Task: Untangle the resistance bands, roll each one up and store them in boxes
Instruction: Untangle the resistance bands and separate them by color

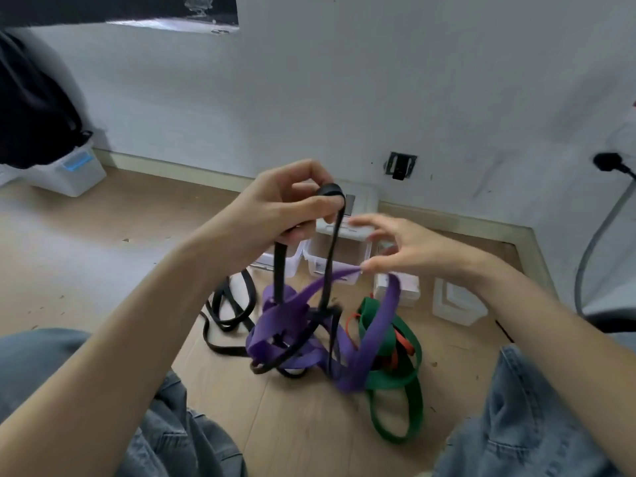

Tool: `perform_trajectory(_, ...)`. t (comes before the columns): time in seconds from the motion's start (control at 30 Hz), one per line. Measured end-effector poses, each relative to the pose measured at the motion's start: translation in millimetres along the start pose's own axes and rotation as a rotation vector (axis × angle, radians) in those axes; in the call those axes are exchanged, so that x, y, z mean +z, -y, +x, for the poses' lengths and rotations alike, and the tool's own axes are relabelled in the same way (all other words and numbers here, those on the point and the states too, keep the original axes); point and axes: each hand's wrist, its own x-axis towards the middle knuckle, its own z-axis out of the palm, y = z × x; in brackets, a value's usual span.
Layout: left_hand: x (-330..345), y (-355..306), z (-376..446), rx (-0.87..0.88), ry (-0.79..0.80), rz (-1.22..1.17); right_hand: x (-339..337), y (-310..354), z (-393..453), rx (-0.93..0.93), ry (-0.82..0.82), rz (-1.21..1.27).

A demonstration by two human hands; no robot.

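**Q:** Looking at the tangle, where is everything sitting right now?

**A:** A black band [331, 256] is held up by the left hand [285, 208], fingers [309, 203] curled round it and a small loop poked out at the top. Two black strands are hung down from there into the knot. A purple band [375, 325] is pinched at one edge by the right hand [409, 249], thumb and fingertips closed on it, remaining fingers spread loose.

**Q:** And the rest of the pile?

**A:** A green band [406, 383] and a thin red band [401, 346] are left on the wooden floor [103, 256], knotted in with the purple one. Clear plastic boxes [339, 253] are lined up just behind the pile, near the wall [378, 98].
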Motion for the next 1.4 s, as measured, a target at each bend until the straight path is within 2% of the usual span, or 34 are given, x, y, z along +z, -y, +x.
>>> perform_trajectory(0.07,5,-1,3,0.017,0.011,-0.121,11,8,-2,-0.099,0.262,0.274)
perform_trajectory(0.13,0,-5,7,0.033,-0.033,-0.260,26,14,-2,-0.154,0.302,0.318)
perform_trajectory(0.17,-3,-7,8,0.043,-0.065,-0.284,30,15,1,-0.157,0.256,0.312)
perform_trajectory(0.23,-11,-5,9,0.032,-0.135,-0.219,25,16,3,-0.103,0.063,0.411)
perform_trajectory(0.3,-16,4,8,-0.053,-0.216,0.049,1,16,3,-0.122,-0.140,0.756)
perform_trajectory(0.37,-15,18,6,-0.189,-0.187,0.362,-25,18,-1,-0.262,-0.184,1.084)
perform_trajectory(0.4,-10,25,5,-0.261,-0.111,0.432,-29,19,-4,-0.306,-0.173,1.110)
perform_trajectory(0.43,-4,31,4,-0.317,-0.024,0.452,-28,19,-5,-0.306,-0.158,1.053)
perform_trajectory(0.5,9,35,6,-0.356,0.106,0.408,-15,16,-3,-0.217,-0.125,0.762)
perform_trajectory(0.57,13,34,8,-0.333,0.133,0.355,2,16,-2,-0.136,-0.089,0.453)
perform_trajectory(0.6,11,33,9,-0.315,0.102,0.334,7,17,-3,-0.111,-0.057,0.374)
perform_trajectory(0.67,4,30,10,-0.271,0.016,0.269,10,19,-5,-0.107,-0.018,0.367)
perform_trajectory(0.77,-2,27,10,-0.215,-0.054,-0.002,11,22,-6,-0.139,-0.028,0.434)
perform_trajectory(0.83,-3,28,12,-0.234,-0.085,-0.205,17,24,-4,-0.135,-0.027,0.487)
perform_trajectory(0.93,2,29,16,-0.292,-0.131,-0.498,36,23,-2,-0.103,0.100,0.610)
perform_trajectory(1.0,4,32,17,-0.273,-0.159,-0.593,41,23,-2,-0.139,0.103,0.634)
perform_trajectory(1.07,2,42,16,-0.207,-0.168,-0.398,31,26,-2,-0.196,0.009,0.695)
perform_trajectory(1.13,0,58,11,-0.179,-0.065,-0.112,17,29,-1,-0.233,-0.062,0.835)
perform_trajectory(1.23,20,89,-2,-0.378,0.367,0.111,6,31,-2,-0.270,-0.172,1.080)
perform_trajectory(1.27,28,101,-6,-0.424,0.483,0.257,4,30,-2,-0.270,-0.237,1.124)
perform_trajectory(1.3,34,110,-8,-0.433,0.516,0.405,2,28,-1,-0.255,-0.315,1.177)
perform_trajectory(1.33,36,114,-8,-0.421,0.470,0.534,-2,23,-1,-0.221,-0.402,1.238)
perform_trajectory(1.4,26,104,-4,-0.415,0.278,0.626,-15,12,-2,-0.106,-0.546,1.304)
